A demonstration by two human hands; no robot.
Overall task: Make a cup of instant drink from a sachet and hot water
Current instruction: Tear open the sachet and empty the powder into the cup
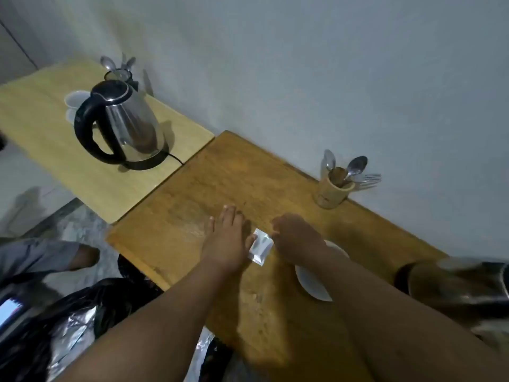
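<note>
A small white sachet (pixel 260 246) is held over the brown wooden table (pixel 220 175). My left hand (pixel 225 238) touches its left edge with the thumb, the other fingers spread flat. My right hand (pixel 297 238) pinches the sachet's top right corner. Under my right wrist sits a white cup or saucer (pixel 311 282), mostly hidden by the arm. A steel electric kettle (pixel 121 122) with a black handle stands on its base on the lighter table at the left, far from both hands.
A wooden holder with spoons and forks (pixel 334 186) stands by the wall at the right. White cups (pixel 75 102) and a second cutlery holder (pixel 118 73) sit behind the kettle. A dark container (pixel 454 282) is at the right edge. Black bags (pixel 82 326) lie below the table.
</note>
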